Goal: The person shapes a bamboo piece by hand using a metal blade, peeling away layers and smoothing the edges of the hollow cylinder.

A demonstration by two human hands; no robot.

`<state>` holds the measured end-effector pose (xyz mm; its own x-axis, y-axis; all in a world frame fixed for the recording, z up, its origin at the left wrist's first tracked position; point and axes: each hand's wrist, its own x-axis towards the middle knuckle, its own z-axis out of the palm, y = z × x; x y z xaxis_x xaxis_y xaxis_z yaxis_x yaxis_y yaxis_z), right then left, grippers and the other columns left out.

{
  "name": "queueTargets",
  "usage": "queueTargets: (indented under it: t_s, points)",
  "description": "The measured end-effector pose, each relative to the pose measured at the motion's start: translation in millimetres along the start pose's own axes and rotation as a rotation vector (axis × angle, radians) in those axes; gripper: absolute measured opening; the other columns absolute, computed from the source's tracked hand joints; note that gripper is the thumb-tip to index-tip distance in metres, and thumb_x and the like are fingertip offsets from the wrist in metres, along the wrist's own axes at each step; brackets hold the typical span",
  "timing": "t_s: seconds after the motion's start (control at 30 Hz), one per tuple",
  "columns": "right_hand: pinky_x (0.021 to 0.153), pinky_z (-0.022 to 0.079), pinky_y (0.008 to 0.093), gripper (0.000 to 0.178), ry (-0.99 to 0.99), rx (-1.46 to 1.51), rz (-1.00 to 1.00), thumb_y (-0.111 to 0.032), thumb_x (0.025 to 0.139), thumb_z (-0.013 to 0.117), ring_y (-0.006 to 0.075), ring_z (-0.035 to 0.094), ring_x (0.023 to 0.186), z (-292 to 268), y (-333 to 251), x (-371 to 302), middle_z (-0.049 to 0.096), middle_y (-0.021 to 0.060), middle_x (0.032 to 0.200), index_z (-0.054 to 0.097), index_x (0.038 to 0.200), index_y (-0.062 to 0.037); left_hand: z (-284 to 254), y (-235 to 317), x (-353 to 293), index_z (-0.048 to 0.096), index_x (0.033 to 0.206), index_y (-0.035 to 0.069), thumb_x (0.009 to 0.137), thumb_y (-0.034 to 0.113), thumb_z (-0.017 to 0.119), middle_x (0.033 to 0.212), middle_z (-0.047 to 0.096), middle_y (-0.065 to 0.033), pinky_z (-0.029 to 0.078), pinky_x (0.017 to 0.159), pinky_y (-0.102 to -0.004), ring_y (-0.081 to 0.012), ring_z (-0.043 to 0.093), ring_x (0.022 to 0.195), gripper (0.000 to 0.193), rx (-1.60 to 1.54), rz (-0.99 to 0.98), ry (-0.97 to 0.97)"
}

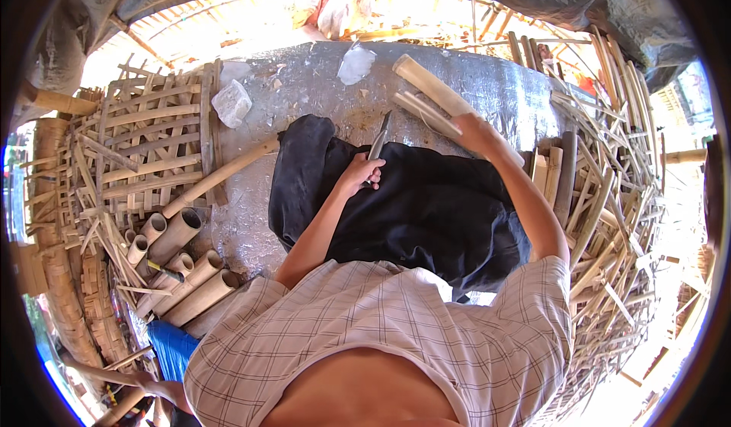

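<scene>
My left hand (361, 172) is closed round the handle of a knife (380, 137), its blade pointing up and away from me. Beneath that hand, a black cloth (426, 198) is spread over my lap. Farther right, my right hand (475, 133) is closed on the near end of split bamboo pieces (428, 113); its fingertips are partly hidden. A thicker bamboo piece (430, 84) lies just beyond them, slanting to the far left from the hand. The knife and the bamboo are apart.
Cut bamboo tubes (173, 235) and a woven bamboo lattice (152, 141) stand at left. A pale block (231, 105) rests on the grey sheet (304, 76). Bamboo strips (609, 229) are heaped at right. A bamboo pole (221, 174) slants beside the cloth. A bare limb (156, 387) shows at lower left.
</scene>
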<state>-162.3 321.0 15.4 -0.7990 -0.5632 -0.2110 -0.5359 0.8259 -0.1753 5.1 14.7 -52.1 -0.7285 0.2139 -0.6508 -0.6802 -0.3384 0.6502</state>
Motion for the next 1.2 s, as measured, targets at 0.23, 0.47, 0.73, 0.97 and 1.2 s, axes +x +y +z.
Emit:
queueTargets:
  t_s: [0.23, 0.47, 0.73, 0.97, 1.2]
  points:
    - [0.085, 0.05, 0.0479, 0.024, 0.162, 0.234, 0.085, -0.006, 0.086, 0.071, 0.0429, 0.065, 0.103, -114, -36, -62, 0.067, 0.0219, 0.102, 0.063, 0.108, -0.0002, -3, -3, 1, 0.049, 0.093, 0.009, 0.098, 0.013, 0.065, 0.067, 0.051, 0.0001, 0.051, 0.05, -0.0348, -0.0099, 0.05, 0.052, 0.017, -0.031, 0.018, -0.062]
    - [0.093, 0.049, 0.049, 0.025, 0.28, 0.311, 0.108, -0.004, 0.091, 0.071, 0.0418, 0.064, 0.108, -143, -83, -112, 0.069, 0.0203, 0.112, 0.061, 0.114, 0.0011, -4, -1, 4, 0.048, 0.096, 0.011, 0.099, 0.011, 0.063, 0.067, 0.048, 0.001, 0.049, 0.051, -0.0345, -0.01, 0.049, 0.052, 0.015, -0.074, -0.028, -0.143]
    - [0.083, 0.047, 0.0528, 0.013, 0.252, 0.345, 0.092, -0.013, 0.099, 0.064, 0.0462, 0.062, 0.096, -157, -141, -124, 0.067, 0.0228, 0.096, 0.058, 0.103, -0.0013, -23, 4, 13, 0.049, 0.086, 0.014, 0.101, 0.016, 0.063, 0.064, 0.043, 0.0063, 0.04, 0.052, -0.0266, -0.0043, 0.041, 0.05, 0.021, -0.43, -0.194, -0.328]
    - [0.077, 0.05, 0.0516, 0.014, 0.276, 0.166, 0.172, -0.019, 0.101, 0.059, 0.0432, 0.067, 0.086, -160, -145, -139, 0.068, 0.0189, 0.078, 0.061, 0.1, -0.0052, -26, 4, 6, 0.056, 0.087, 0.009, 0.101, 0.019, 0.064, 0.065, 0.047, 0.0037, 0.04, 0.053, -0.026, -0.007, 0.044, 0.053, 0.019, -0.718, -0.145, -0.399]
    - [0.074, 0.054, 0.0435, 0.044, -0.133, 0.496, 0.072, -0.042, 0.085, 0.084, 0.0318, 0.074, 0.086, -132, -133, -165, 0.076, 0.0118, 0.088, 0.067, 0.107, -0.008, -5, 26, -29, 0.049, 0.082, 0.011, 0.109, 0.019, 0.052, 0.063, 0.039, 0.0077, 0.036, 0.054, -0.0201, -0.0018, 0.04, 0.051, 0.028, -0.823, -0.25, -0.508]
